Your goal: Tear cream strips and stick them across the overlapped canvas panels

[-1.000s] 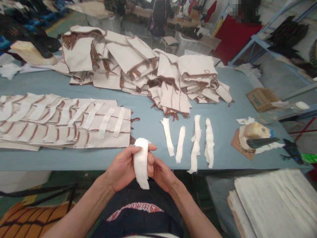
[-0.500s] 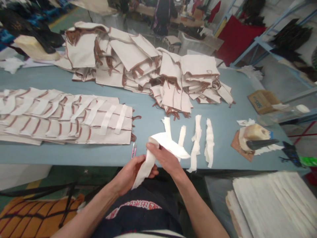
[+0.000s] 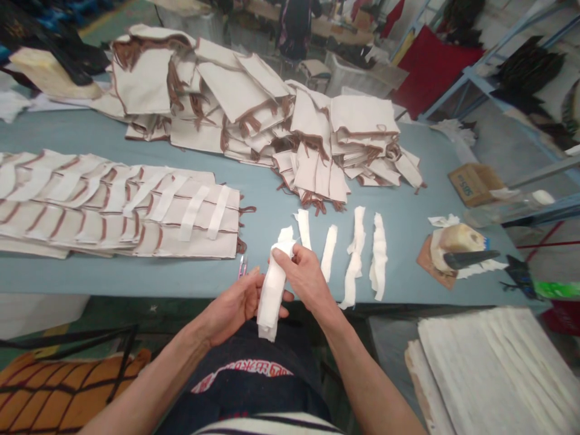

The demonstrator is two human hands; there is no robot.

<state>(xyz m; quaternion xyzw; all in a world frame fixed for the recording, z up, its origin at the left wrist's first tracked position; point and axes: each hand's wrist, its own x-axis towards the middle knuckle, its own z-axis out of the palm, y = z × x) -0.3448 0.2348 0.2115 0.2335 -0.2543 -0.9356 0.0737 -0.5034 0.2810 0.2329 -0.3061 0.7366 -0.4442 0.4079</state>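
White cloth strip (image 3: 273, 290) hangs folded between the two hands, just above the near edge of the blue-grey desk (image 3: 408, 181). The right grip (image 3: 308, 272) is closed, pinching its upper end; the left grip (image 3: 233, 305) sits palm-up and partly open beside its lower length, and whether it holds the cloth firmly I cannot tell. Pink-handled snips (image 3: 242, 266) lie just beyond the left grip, close to the desk edge, where a careless sweep of that wrist could knock them off. Four ragged white strips (image 3: 356, 257) lie in a row to the right; their loose fibres could catch on a sleeve and drag them out of line. Stacked canvas panels (image 3: 113, 211) with brown trim sit to the left. Red-and-white lettering (image 3: 240, 377) on the dark garment is too warped to read, and the writing on the cardboard box (image 3: 475, 184) is too small.
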